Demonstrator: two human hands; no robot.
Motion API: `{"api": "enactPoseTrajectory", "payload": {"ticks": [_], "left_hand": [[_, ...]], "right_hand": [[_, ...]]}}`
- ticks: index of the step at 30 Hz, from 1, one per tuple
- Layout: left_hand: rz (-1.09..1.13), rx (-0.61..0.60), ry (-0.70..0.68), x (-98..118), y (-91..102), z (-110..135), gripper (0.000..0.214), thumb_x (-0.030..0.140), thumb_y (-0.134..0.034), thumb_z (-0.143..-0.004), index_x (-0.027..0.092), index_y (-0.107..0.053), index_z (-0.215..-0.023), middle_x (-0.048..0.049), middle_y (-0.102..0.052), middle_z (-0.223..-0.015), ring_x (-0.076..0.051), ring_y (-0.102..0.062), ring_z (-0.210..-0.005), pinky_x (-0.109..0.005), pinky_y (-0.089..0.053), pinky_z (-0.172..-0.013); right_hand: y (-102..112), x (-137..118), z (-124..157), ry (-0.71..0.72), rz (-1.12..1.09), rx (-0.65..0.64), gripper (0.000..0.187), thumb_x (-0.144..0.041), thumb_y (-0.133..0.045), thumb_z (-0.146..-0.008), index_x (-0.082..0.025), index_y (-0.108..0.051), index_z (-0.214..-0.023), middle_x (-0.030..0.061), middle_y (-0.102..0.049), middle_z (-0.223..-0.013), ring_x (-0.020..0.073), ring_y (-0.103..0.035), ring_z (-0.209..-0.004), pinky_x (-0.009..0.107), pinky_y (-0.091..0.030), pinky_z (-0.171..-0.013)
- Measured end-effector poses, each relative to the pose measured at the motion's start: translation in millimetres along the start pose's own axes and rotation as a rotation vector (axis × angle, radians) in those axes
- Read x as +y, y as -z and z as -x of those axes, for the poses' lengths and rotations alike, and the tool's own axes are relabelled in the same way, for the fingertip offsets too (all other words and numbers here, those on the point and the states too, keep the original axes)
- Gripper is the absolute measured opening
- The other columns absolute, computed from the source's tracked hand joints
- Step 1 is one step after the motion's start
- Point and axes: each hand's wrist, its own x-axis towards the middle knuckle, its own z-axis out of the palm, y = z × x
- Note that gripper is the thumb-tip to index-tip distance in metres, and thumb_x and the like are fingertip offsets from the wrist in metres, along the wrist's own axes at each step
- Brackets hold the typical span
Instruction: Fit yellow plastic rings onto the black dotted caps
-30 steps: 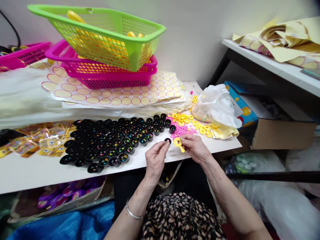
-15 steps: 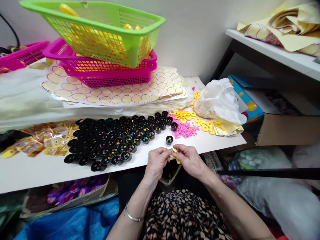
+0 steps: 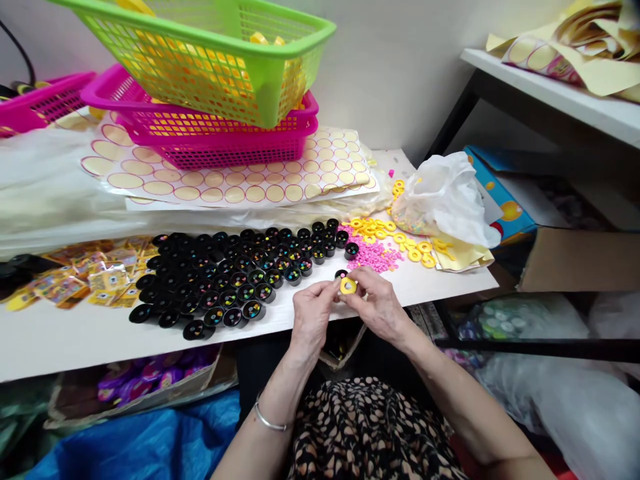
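Between my two hands, over the table's front edge, is a yellow plastic ring (image 3: pixel 349 286) with a hole in its middle. My left hand (image 3: pixel 313 313) pinches it from the left. The fingers of my right hand (image 3: pixel 375 298) are closed on its right side. Just behind the fingertips stands a small black cup (image 3: pixel 341 274), partly hidden by my right hand. Many more black cups (image 3: pixel 253 309) with small coloured bits inside stand in rows to the left. Behind my right hand lie loose pink beads (image 3: pixel 375 255) and a heap of yellow rings (image 3: pixel 415 255).
A green basket (image 3: pixel 270 80) of yellow pieces sits on a pink basket (image 3: pixel 235 153) at the back, above sticker sheets (image 3: pixel 235 194). Wrapped packets (image 3: pixel 107 280) lie left. A white plastic bag (image 3: pixel 445 193) and an open carton (image 3: pixel 575 260) are right. Below is a box of purple packs (image 3: pixel 145 380).
Both hands have risen slightly toward the black cup, partly covering it. The yellow ring has turned so that its round face and hole now show.
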Motion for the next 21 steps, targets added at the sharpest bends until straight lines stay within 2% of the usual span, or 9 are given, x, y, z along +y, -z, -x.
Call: {"api": "enactPoseTrajectory", "payload": {"ticks": [3, 6, 12, 14, 18, 21], "left_hand": [[-0.007, 0.069, -0.052, -3.9, 0.6, -9.7, 0.022, 0.032, -0.07, -0.064, 0.012, -0.066, -0.069, 0.0042, -0.051, -0.05, -0.003, -0.033, -0.04, -0.018, -0.022, -0.04], [-0.024, 0.107, -0.053, -9.7, 2.1, -19.3, 0.023, 0.031, -0.07, -0.063, 0.011, -0.066, -0.073, 0.005, -0.047, -0.048, -0.003, -0.033, -0.04, -0.018, -0.021, -0.04], [-0.124, 0.08, -0.092, -16.0, 1.4, -28.0, 0.024, 0.034, -0.065, -0.066, 0.011, -0.067, -0.069, 0.0058, -0.041, -0.043, -0.005, -0.033, -0.042, -0.019, -0.024, -0.042], [-0.142, 0.068, -0.105, -16.2, -0.7, -29.3, 0.024, 0.035, -0.064, -0.067, 0.011, -0.068, -0.07, 0.0053, -0.043, -0.045, -0.005, -0.034, -0.043, -0.019, -0.027, -0.043], [-0.128, 0.055, -0.135, -15.8, -6.1, -32.7, 0.021, 0.033, -0.065, -0.067, 0.013, -0.071, -0.071, 0.0015, -0.059, -0.058, -0.008, -0.048, -0.054, -0.019, -0.037, -0.052], [-0.156, 0.03, -0.16, -17.0, -7.9, -35.8, 0.021, 0.034, -0.066, -0.067, 0.013, -0.071, -0.069, 0.0002, -0.063, -0.062, -0.011, -0.053, -0.06, -0.02, -0.04, -0.057]], "right_hand": [[-0.7, 9.4, -11.8, -0.02, 0.079, 0.015, 0.018, -0.025, -0.059, -0.077, -0.018, -0.058, -0.093, 0.0025, -0.052, -0.09, 0.0121, -0.049, -0.069, 0.024, -0.04, -0.063], [-2.4, 17.9, -20.6, -0.042, 0.165, -0.009, 0.016, -0.026, -0.061, -0.075, -0.018, -0.059, -0.089, 0.0026, -0.053, -0.092, 0.0132, -0.05, -0.073, 0.025, -0.04, -0.067], [-5.4, 21.5, -24.6, -0.029, 0.232, -0.06, 0.015, -0.025, -0.06, -0.075, -0.018, -0.059, -0.088, 0.0023, -0.053, -0.091, 0.0141, -0.051, -0.077, 0.024, -0.039, -0.067], [-5.8, 20.6, -24.9, -0.032, 0.253, -0.073, 0.014, -0.025, -0.06, -0.075, -0.018, -0.059, -0.086, 0.0021, -0.052, -0.089, 0.0139, -0.051, -0.076, 0.024, -0.038, -0.066], [-6.5, 19.7, -26.5, -0.043, 0.278, -0.083, 0.009, -0.024, -0.058, -0.075, -0.018, -0.058, -0.082, 0.0011, -0.05, -0.085, 0.0134, -0.049, -0.073, 0.024, -0.036, -0.063], [-7.4, 20.2, -27.7, -0.047, 0.267, -0.09, 0.007, -0.023, -0.057, -0.076, -0.018, -0.058, -0.079, 0.0007, -0.049, -0.082, 0.0131, -0.048, -0.071, 0.024, -0.035, -0.063]]}}
